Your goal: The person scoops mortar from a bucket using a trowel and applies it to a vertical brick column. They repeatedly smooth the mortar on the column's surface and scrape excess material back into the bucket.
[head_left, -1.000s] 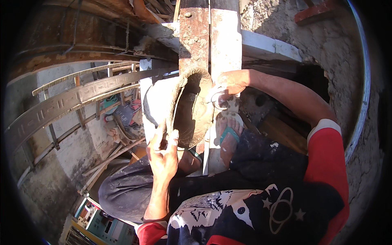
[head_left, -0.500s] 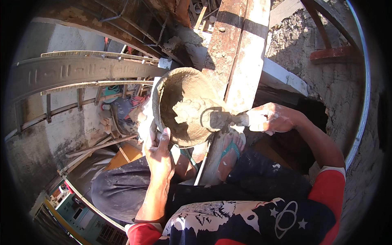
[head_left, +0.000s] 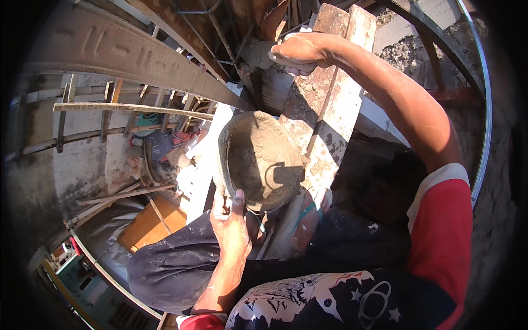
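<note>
A mortar-caked bucket [head_left: 222, 154] stands in front of me, tilted a little, with wet grey mortar [head_left: 247, 176] inside. My left hand [head_left: 230, 223] grips its near left rim, thumb over the edge and fingers on the outside. Beyond the bucket, my right hand [head_left: 301, 53] is stretched out and closed around a trowel, its handle mostly hidden in the fist. The mortar-covered trowel blade [head_left: 258, 55] is against or very close to a rough, shaded masonry edge at the top; contact cannot be made out.
Mortar-spattered wooden planks [head_left: 330, 132] run away from me beside the bucket. My sandalled foot [head_left: 306, 223] rests on a board. A long patterned beam [head_left: 132, 55] crosses at upper left. Far below left lie an orange board [head_left: 151, 223] and timber. A curved metal pipe [head_left: 485, 110] borders the right.
My right hand has moved from over the bucket up and away to the masonry, taking the trowel and its mortar lump. My left hand still holds the bucket, which sits slightly lower in view.
</note>
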Tool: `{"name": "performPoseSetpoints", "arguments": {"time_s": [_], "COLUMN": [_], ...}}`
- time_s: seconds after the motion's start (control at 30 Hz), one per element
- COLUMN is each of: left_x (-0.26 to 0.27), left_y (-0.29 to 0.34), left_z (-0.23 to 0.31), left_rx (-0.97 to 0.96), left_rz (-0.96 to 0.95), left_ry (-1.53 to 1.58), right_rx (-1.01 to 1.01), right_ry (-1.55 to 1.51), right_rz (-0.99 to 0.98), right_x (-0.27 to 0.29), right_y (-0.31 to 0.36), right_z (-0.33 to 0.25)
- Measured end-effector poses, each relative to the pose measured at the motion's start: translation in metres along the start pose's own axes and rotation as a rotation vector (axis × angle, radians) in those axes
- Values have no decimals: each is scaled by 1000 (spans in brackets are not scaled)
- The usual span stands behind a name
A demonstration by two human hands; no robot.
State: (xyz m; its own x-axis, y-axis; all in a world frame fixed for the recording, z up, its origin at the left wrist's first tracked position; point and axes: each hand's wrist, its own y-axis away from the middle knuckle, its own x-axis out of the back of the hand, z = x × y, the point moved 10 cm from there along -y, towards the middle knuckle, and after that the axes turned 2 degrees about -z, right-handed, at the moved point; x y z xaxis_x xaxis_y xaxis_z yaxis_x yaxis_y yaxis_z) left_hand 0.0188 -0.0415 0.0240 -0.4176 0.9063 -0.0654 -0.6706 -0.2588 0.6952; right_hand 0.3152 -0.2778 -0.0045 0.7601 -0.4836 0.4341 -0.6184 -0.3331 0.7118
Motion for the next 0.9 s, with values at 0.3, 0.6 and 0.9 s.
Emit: {"name": "performPoseSetpoints", "arguments": {"time_s": [0.3,0.6,0.9], "left_x": [-1,-45,-61], "left_y": [0,11,30], "left_z": [4,4,7], "left_rx": [-53,-78,-351], "left_rz": [-58,-253,-418], "left_ry": [-264,-706,-812], "right_rx": [132,385,337], "right_ry": [375,634,482], "right_rz": [304,364,65], "right_x": [23,-106,-170], "right_y": [154,213,128], "right_z": [30,75,107]}}
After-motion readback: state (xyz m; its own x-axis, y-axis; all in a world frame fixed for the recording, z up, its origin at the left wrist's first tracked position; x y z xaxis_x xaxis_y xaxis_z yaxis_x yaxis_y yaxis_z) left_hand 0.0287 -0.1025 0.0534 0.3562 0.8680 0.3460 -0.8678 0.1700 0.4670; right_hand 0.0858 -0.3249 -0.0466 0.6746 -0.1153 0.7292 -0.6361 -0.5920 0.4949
